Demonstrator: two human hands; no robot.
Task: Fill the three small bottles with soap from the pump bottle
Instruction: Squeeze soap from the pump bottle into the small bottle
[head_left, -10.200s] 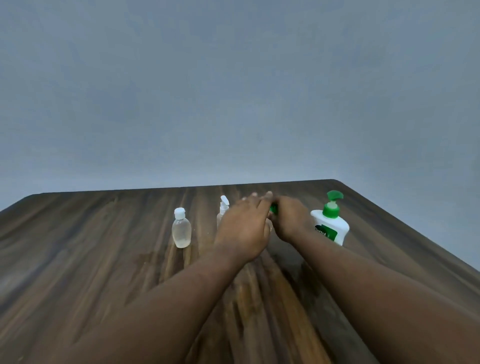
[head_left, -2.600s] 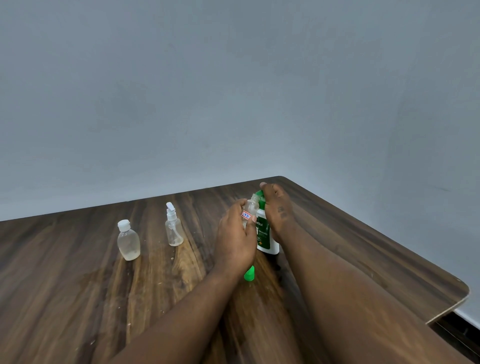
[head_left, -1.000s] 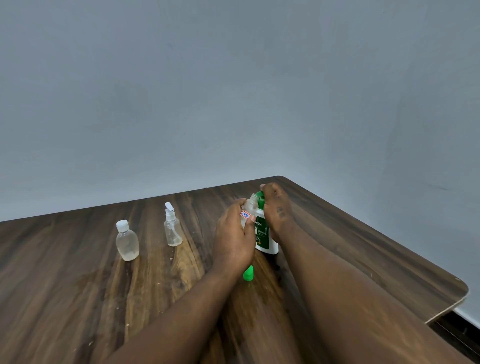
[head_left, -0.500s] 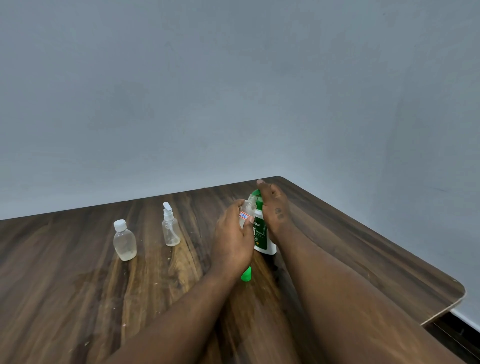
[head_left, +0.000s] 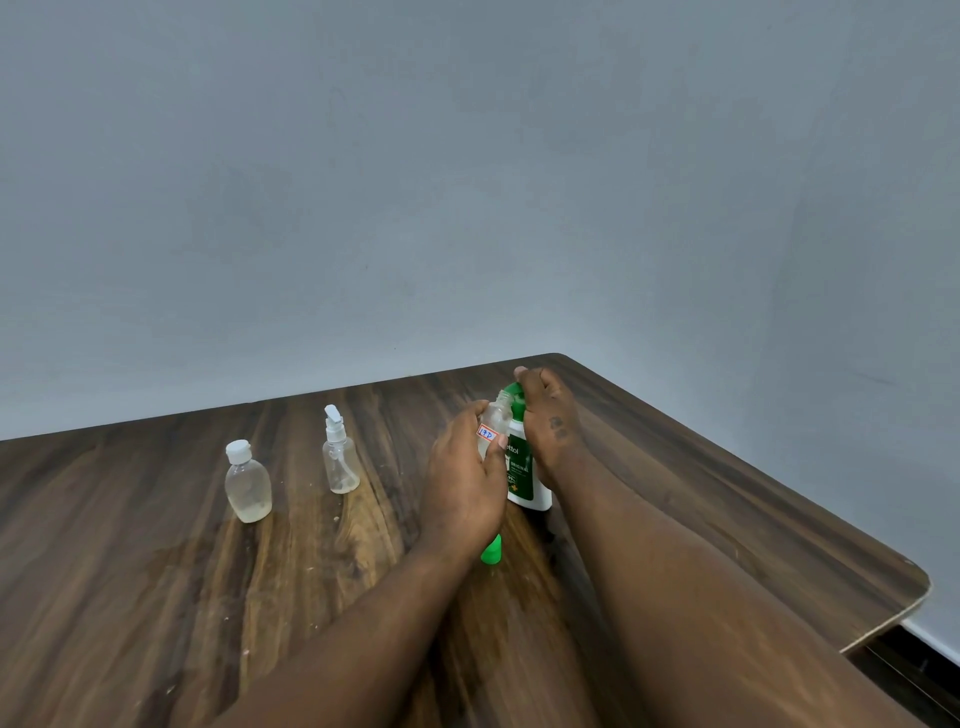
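Three small bottles (head_left: 248, 486), one pump bottle (head_left: 525, 470).

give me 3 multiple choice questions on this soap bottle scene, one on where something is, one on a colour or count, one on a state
1. Where is the green cap?
A. on the table by the left wrist
B. on the spray bottle
C. in the right hand

2. How many small bottles stand on the table away from the hands?
A. none
B. two
C. four

3. What state is the bottle in the left hand in?
A. capped
B. lying flat
C. uncapped, held at the pump

Answers:
1. A, the cap sits on the table beside the wrist.
2. B, the white-capped bottle and spray bottle stand alone.
3. C, the held bottle has a bare neck next to the pump bottle, under the right hand.
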